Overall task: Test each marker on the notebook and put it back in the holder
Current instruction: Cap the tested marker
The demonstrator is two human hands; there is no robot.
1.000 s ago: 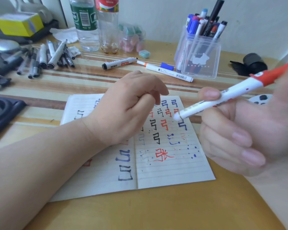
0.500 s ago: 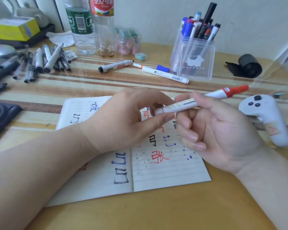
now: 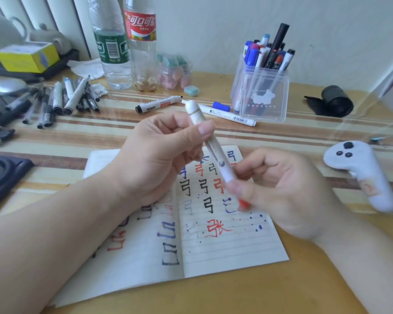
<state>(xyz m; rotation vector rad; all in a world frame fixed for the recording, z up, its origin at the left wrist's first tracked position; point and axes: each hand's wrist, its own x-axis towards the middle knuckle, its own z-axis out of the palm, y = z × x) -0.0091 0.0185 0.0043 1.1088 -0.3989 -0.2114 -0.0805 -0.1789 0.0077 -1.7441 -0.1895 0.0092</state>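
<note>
Your smooth white marker tilts above the open lined notebook, its rounded white end toward the far edge of the desk. Your left hand curls round the upper barrel, thumb pressed on. Your right hand, blurred, pinches the red end. The clear plastic holder stands near the far edge.

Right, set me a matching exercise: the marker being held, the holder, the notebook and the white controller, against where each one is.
Things:
1. red-ended marker
2. clear holder
3. notebook
4. white controller

Places:
A. gripped by left hand and right hand
B. lies right of the notebook
C. stands at the back, full of markers
D. lies open beneath both hands

Pairs: 1-A, 2-C, 3-D, 4-B
</note>
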